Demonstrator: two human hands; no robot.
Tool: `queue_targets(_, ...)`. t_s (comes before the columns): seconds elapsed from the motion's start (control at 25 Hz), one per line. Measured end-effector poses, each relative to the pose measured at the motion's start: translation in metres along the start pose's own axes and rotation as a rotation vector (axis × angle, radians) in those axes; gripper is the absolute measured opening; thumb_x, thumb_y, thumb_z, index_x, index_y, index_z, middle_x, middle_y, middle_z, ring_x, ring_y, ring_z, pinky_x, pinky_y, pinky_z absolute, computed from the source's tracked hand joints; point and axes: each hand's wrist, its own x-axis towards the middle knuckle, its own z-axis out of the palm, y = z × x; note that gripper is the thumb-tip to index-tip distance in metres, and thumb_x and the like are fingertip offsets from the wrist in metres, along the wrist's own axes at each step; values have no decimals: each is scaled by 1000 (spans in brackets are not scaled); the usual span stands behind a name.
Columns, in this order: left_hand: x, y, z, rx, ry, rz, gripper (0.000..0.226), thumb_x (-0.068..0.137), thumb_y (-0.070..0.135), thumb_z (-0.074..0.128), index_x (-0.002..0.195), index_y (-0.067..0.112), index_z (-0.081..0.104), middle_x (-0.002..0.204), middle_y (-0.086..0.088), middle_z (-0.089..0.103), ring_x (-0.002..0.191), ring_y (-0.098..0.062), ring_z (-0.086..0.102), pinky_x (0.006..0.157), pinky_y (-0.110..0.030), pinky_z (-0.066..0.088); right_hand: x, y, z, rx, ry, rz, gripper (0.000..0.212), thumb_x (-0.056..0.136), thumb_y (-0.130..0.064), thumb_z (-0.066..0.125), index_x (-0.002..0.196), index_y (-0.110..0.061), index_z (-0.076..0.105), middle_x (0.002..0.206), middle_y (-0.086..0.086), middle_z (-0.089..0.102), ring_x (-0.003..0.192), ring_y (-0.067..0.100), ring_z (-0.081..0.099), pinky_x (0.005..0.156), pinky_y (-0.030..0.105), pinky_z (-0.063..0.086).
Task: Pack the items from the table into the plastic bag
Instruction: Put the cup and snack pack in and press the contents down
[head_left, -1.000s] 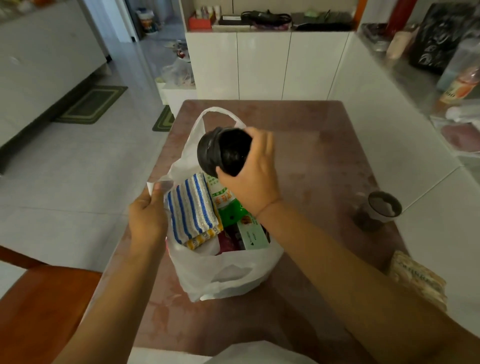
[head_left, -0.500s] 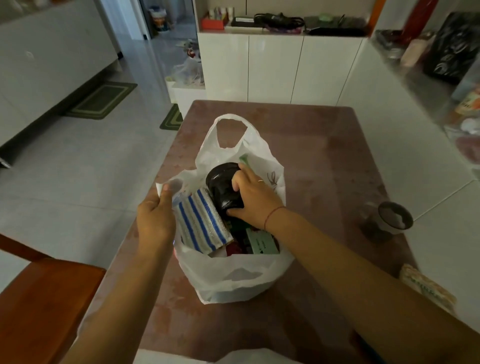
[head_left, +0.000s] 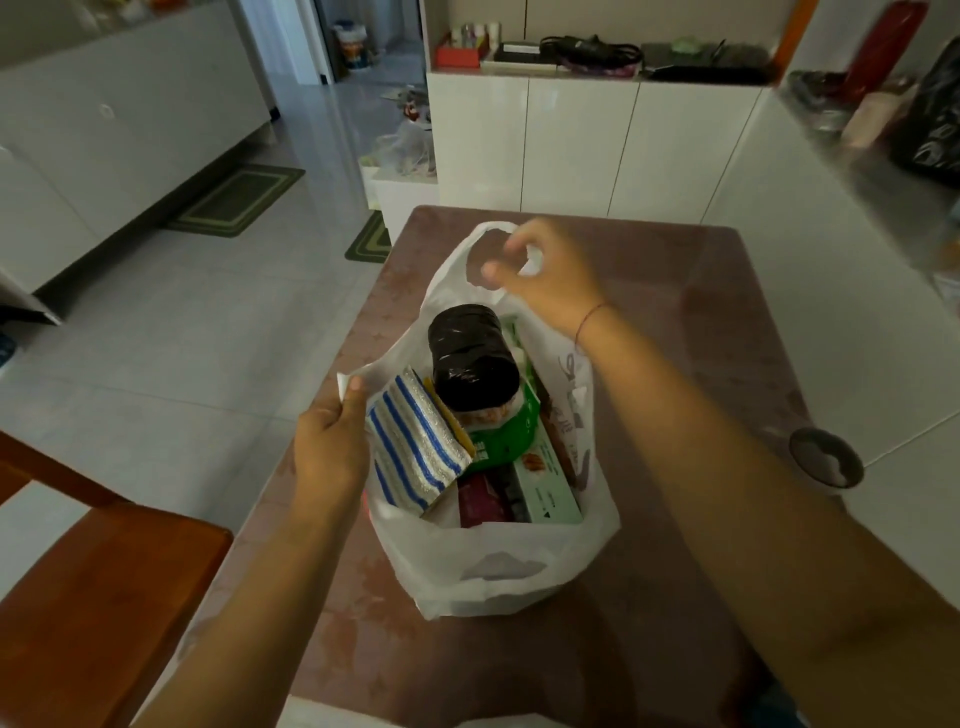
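Head view: plastic bag (head_left: 498, 566) nearly full at table (head_left: 675, 649) centre, both hands at its rim.

The left hand (head_left: 332, 452) pinches the bag's edge at nine o'clock, thumb over fingers. The right hand (head_left: 556, 283), blurred, curls loosely at the twelve o'clock handle loop; whether it grips is unclear. A black jar (head_left: 470, 361) lies on top inside, between the hands, beside a striped cloth (head_left: 415, 457). The film looks thin, limp and slippery, so I'd lift by the handles. A cup (head_left: 826, 457) stands at three o'clock, apart.
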Motion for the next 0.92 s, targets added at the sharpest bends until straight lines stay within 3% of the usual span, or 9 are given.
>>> queue_targets(0.08,1,-1,0,4,-5,16,28,94,43,39,87,28,62,89,-3,68,83,-23,66,83,-47,52,22,8,-18,-38,169,113,71,73,-46,71,131,-17,42,139,5,42,127,26,43,106,44,39)
queue_targets(0.16,4,0,-1,9,-14,34,28,94,42,39,89,28,63,90,-3,69,83,-23,66,82,-48,53,37,17,-18,52,-53,266,89,78,-43,71,146,-14,23,147,10,38,132,25,40,112,44,34)
queue_targets(0.2,6,0,-1,16,-18,44,29,94,41,39,93,26,64,90,-4,69,83,-24,67,82,-48,53,40,19,-18,84,-171,290,80,81,-39,70,143,-9,31,135,12,52,122,23,52,110,42,37)
queue_targets(0.28,13,-1,-1,32,-13,66,34,95,39,40,105,18,64,92,-7,70,83,-27,67,82,-48,53,38,16,-26,99,-301,214,36,87,-30,65,111,-3,61,82,6,68,76,14,64,95,38,50)
queue_targets(0.36,22,1,-1,15,4,104,35,95,35,42,107,12,65,90,-8,70,82,-28,67,79,-44,54,31,6,-40,265,-350,122,13,90,-17,59,83,-8,66,47,-10,52,43,5,45,70,27,55)
queue_targets(0.48,40,8,0,-7,10,153,27,95,32,46,85,17,66,78,-4,68,72,-23,66,67,-34,52,9,-19,-67,365,-361,51,13,89,-4,56,80,-7,65,35,-13,37,32,3,28,48,19,45)
queue_targets(0.64,75,38,25,110,-85,244,31,94,34,48,70,18,61,61,1,61,52,-9,58,50,-21,44,-21,-37,-104,597,-247,200,15,92,1,49,90,-6,62,37,-11,39,32,1,31,38,14,32)
queue_targets(0.8,81,60,74,422,-446,383,38,93,32,50,92,-4,63,84,-17,61,79,-27,58,77,-37,49,-58,-15,-128,727,31,397,16,91,6,47,90,-4,60,35,-8,38,28,1,30,35,13,27)
queue_targets(0.92,65,66,71,528,-604,498,47,92,43,45,115,5,59,112,-15,61,105,-31,57,94,-51,44,-82,10,-138,775,150,462,13,92,-2,47,89,-7,59,34,-10,36,29,2,28,38,16,28)
